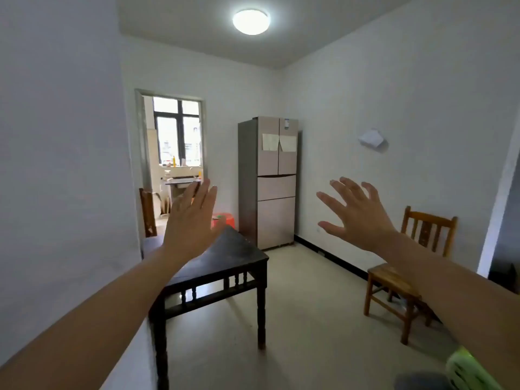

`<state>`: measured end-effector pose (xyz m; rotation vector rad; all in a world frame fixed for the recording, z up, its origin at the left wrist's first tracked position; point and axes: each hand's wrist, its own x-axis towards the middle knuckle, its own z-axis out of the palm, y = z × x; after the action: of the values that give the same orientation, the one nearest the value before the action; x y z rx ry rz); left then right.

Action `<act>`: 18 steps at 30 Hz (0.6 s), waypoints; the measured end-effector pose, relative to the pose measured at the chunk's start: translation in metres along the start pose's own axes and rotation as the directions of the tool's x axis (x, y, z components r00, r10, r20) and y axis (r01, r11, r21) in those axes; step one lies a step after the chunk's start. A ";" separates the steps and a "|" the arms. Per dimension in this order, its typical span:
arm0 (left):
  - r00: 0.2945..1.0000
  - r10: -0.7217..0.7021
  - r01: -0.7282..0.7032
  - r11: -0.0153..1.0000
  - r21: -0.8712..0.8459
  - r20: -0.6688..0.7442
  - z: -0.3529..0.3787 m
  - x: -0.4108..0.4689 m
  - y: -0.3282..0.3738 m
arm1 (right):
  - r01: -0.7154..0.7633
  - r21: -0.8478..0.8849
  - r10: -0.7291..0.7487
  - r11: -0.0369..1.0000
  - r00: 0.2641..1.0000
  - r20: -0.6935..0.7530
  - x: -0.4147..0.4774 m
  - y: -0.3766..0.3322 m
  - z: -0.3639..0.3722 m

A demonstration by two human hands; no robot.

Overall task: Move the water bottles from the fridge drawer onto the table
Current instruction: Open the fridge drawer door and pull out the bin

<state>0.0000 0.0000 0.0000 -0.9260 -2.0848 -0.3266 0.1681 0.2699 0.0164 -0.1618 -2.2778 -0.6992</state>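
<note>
Head cam, only view. Both arms are stretched forward and raised in mid-air, touching nothing.

Left hand: back to camera, fingers straight and close together, pointing up. Holds nothing.

Right hand: back to camera, fingers spread wide, tips slightly bent, thumb out to the side. Holds nothing.

The hands are well apart, and the fridge shows in the gap between them.

Fridge: upright in the far corner, by the right wall. Two upper doors, each with a paper sheet stuck on. Below them are two stacked drawers, both closed flush.

Bottles: hidden. Cannot tell which drawer has them.

Table: dark wood, against the left wall, between camera and fridge. The left hand and forearm cover part of its top.

Rest:
- Red stool behind the table, just left of the fridge, partly behind the left hand.
- Wooden chair by the right wall, partly behind the right forearm.
- Second chair at the doorway on the left.
- Window and a counter in the room beyond the doorway.
- Ceiling lamp, lit.
- White object on the right wall, can't tell what it is.
- Green thing in the bottom right corner, blurred.
</note>
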 end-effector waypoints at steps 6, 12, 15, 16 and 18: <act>0.993 -0.118 0.121 0.977 -0.177 0.029 0.069 -0.003 0.022 | 0.153 -0.065 -0.154 0.986 0.988 -0.001 -0.004 0.011 0.057; 0.972 -0.210 0.229 0.951 -0.207 0.109 0.122 0.031 0.037 | 0.134 -0.019 -0.132 0.991 0.989 0.065 0.008 0.039 0.098; 0.972 -0.188 0.212 0.960 -0.183 0.142 0.149 0.046 0.045 | 0.148 0.016 -0.149 0.989 0.987 0.064 0.015 0.053 0.130; 0.975 -0.173 0.196 0.965 -0.173 0.139 0.161 0.057 0.047 | 0.148 0.034 -0.150 0.988 0.985 0.083 0.022 0.060 0.144; 0.981 -0.146 0.166 0.973 -0.159 0.131 0.169 0.062 0.048 | 0.138 0.061 -0.142 0.989 0.987 0.075 0.028 0.063 0.165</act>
<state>-0.0883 0.1513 -0.0642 -0.8993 -2.2726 -0.5506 0.0655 0.4076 -0.0325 -0.0025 -2.3993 -0.7116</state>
